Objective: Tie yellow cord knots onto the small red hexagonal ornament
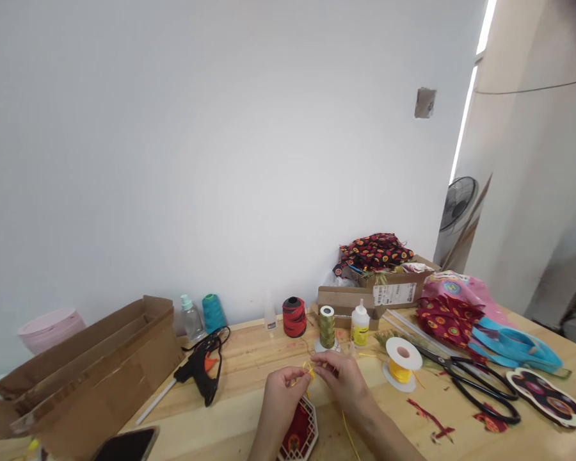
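Both hands meet over the front middle of the wooden table, pinching a thin yellow cord [309,367] that forms small loops between the fingertips. My left hand [283,400] is closed on the cord from the left. From the right, my right hand [343,381] grips it too, fingers pressed together. A loose length of the cord trails down below my right wrist. Under my left hand lies an octagonal lattice frame [312,430] with dark red patterned fabric inside, partly hidden by the hand. A white spool of yellow cord [400,372] stands to the right of my hands.
Behind are an olive thread spool [327,328], a red thread spool [294,317] and a white glue bottle [360,325]. Black scissors [480,384] and fabric scraps [432,419] lie right. A glue gun [204,368], cardboard box [110,371] and phone [127,445] are left.
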{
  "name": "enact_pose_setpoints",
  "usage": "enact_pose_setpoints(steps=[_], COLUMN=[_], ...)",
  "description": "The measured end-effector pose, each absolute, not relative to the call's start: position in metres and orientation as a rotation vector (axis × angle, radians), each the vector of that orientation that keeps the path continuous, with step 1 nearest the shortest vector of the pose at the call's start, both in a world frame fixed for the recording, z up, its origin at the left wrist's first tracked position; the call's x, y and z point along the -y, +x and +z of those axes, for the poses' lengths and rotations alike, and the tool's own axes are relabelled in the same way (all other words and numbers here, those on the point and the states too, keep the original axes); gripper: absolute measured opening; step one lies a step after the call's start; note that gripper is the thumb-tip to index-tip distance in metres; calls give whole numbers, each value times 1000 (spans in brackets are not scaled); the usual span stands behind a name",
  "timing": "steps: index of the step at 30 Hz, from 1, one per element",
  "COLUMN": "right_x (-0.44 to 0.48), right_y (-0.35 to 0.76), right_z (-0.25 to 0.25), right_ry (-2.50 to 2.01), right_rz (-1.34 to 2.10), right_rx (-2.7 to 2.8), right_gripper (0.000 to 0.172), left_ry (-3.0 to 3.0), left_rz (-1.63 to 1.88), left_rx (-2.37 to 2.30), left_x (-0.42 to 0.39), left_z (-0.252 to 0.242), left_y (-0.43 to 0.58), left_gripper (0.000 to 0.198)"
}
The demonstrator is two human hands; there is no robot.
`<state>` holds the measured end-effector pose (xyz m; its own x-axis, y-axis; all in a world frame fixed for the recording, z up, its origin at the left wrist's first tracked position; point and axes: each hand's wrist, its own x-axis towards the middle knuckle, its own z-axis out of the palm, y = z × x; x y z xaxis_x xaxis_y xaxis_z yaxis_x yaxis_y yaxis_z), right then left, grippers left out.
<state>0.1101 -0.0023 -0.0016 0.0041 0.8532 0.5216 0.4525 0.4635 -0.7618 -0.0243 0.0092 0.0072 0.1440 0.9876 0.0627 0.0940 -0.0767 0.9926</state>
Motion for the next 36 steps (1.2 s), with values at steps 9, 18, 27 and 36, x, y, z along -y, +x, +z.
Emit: enact_pose_setpoints(steps=[9,18,27,36], right_x=[8,12,14,18], right_y=[111,118,122,115], right_z=[9,20,20,28], right_ry=[-1114,-1186,-1155,-1032], right_rz=[465,295,170,402], right_rx=[1534,1358,1197,1621], right_gripper=[12,6,4,27], left_ry=[1287,1143,1178,1240], left_rz=[1163,1177,1153,1126], left_rx=[-1094,-1083,-1055,-1027], left_x=[-10,-10,-5,-4], left_z=[6,11,13,13], left_y=[-23,-23,-20,-24], left_gripper=[18,20,19,17])
